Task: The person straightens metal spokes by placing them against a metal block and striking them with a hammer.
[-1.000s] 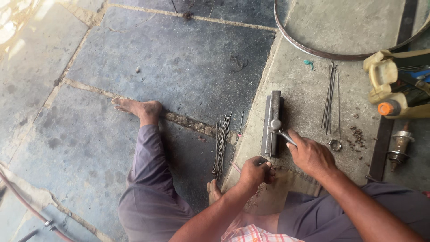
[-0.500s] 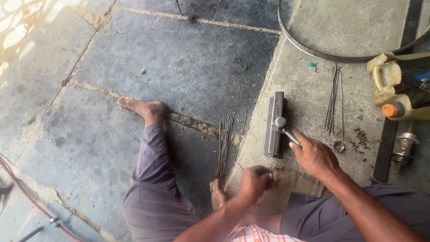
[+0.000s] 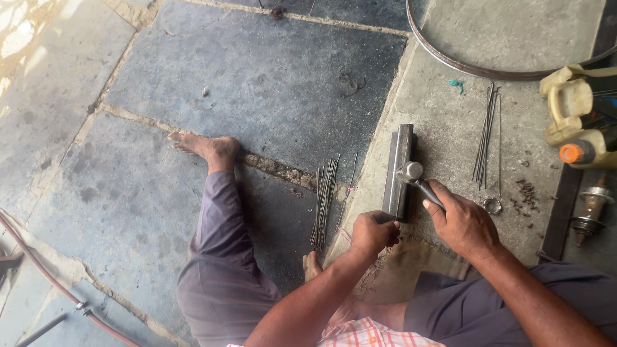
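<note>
Right hand (image 3: 464,226) grips a small hammer (image 3: 416,176), head resting on the steel bar (image 3: 397,172) at its 11 o'clock, while left hand (image 3: 373,232) pinches a thin spoke, steadying it against the bar's near end.

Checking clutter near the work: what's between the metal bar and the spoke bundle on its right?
Head view: bare concrete lies between the metal bar and the spoke bundle. Only the hammer in the right hand reaches across near the bar's lower part.
</note>
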